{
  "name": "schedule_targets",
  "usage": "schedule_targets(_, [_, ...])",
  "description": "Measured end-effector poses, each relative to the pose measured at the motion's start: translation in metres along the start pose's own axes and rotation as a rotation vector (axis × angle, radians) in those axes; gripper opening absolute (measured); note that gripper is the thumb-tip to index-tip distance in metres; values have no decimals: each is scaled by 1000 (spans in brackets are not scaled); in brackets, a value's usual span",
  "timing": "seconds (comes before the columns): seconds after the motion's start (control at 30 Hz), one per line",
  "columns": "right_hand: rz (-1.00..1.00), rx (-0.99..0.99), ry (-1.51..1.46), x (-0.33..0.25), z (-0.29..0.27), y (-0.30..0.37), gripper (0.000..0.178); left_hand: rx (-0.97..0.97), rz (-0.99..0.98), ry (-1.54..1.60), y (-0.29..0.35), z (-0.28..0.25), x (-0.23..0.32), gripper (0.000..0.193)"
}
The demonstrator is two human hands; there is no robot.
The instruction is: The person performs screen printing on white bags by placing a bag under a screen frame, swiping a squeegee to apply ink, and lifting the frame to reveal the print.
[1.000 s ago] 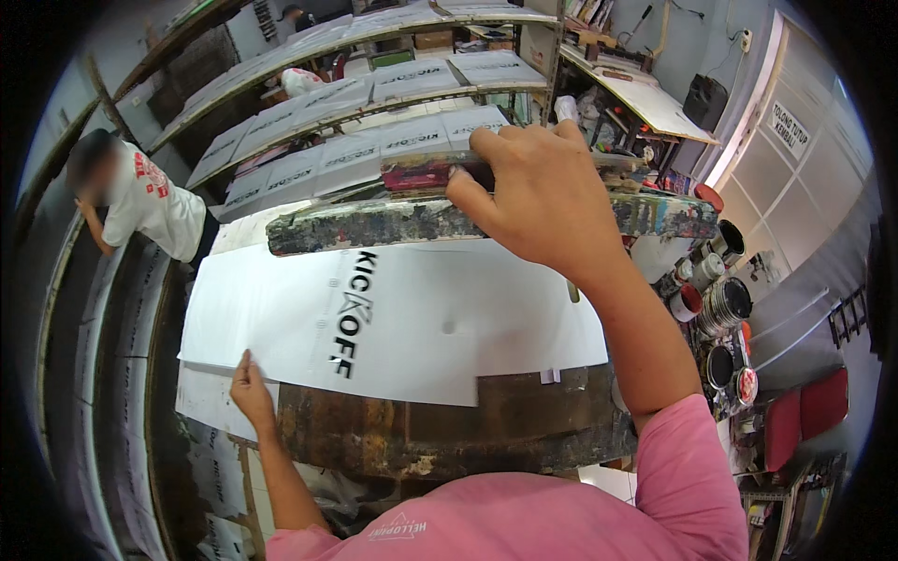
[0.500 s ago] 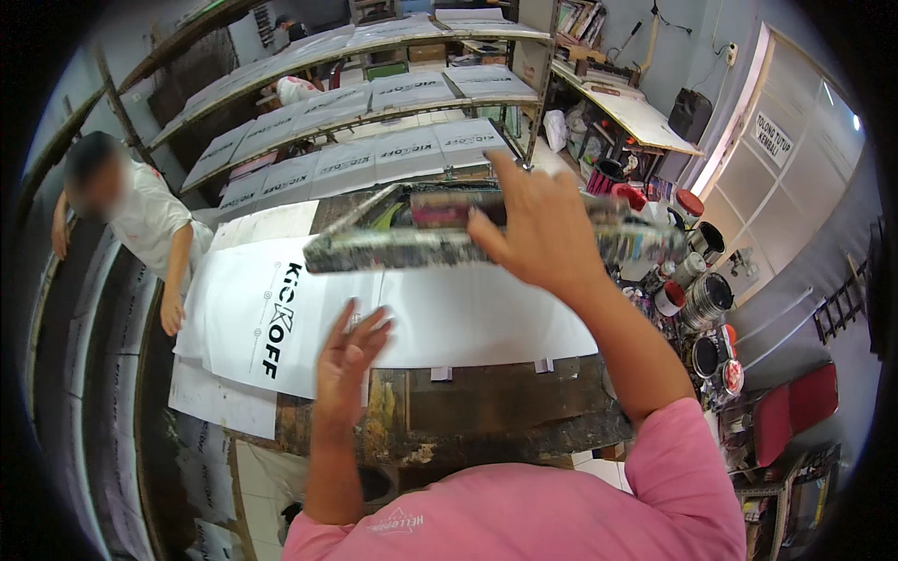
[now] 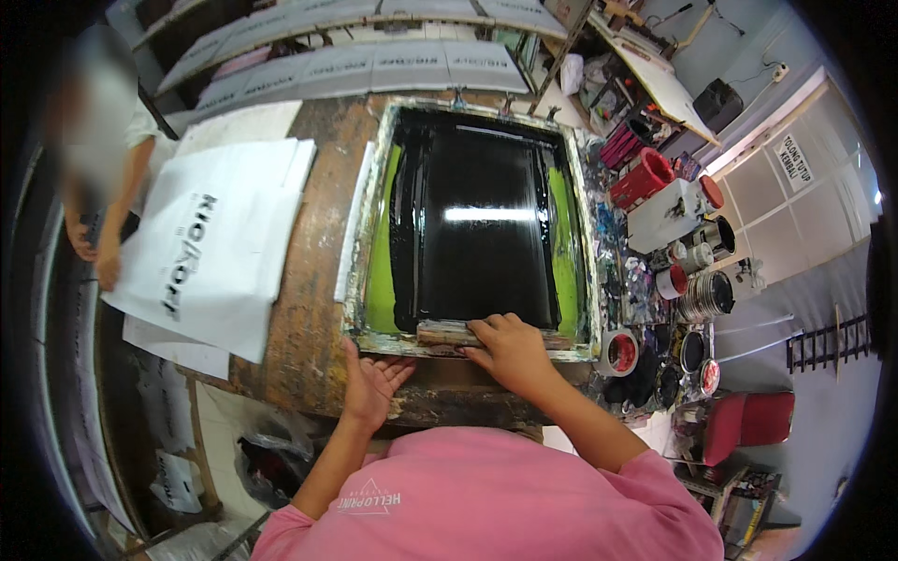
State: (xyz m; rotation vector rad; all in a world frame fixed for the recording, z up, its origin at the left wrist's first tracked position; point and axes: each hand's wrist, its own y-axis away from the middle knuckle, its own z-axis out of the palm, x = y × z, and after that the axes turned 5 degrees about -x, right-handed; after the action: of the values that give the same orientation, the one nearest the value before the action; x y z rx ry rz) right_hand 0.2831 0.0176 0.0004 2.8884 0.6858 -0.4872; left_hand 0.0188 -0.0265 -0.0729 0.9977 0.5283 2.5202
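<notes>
A screen-printing frame (image 3: pixel 589 271) lies flat on the worktable, its mesh (image 3: pixel 482 262) mostly coated in glossy black ink with green strips along both sides. My right hand (image 3: pixel 513 355) grips a wooden squeegee (image 3: pixel 444 333) at the frame's near edge, fingers curled over its handle. At the near left corner of the frame is my left hand (image 3: pixel 376 385), palm up, thumb raised and fingers stretched along the edge, holding nothing visible. A white sheet (image 3: pixel 351 234) peeks out under the frame's left side.
On the left, a co-worker's hands (image 3: pixel 105 252) are at a white sheet with black print (image 3: pixel 253 206). Ink tubs and cans, including a red bucket (image 3: pixel 645 178), crowd the right side. Racks of printed sheets (image 3: pixel 412 65) stand behind the wooden table (image 3: pixel 313 206).
The frame has come down from a raised tilt to lie flat. My right hand has moved nearer, onto the squeegee. The printed sheet has shifted left, toward the co-worker.
</notes>
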Motion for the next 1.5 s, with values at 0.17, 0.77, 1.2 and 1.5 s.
schedule_targets(0.17, [-42, 90, 75, 23, 14, -34, 46, 24, 23, -21, -2, -12, -12, 99])
schedule_targets(0.77, [-95, 253, 274, 175, -45, -303, 42, -4, 43, -3, -5, -14, -11, 85])
schedule_targets(1.2, [66, -58, 36, 8, -31, -4, 38, -112, 117, -33, -7, -24, -19, 83])
schedule_targets(1.5, [-30, 632, 361, -35, -136, -15, 36, -709, 501, -60, 20, 67, 76, 96])
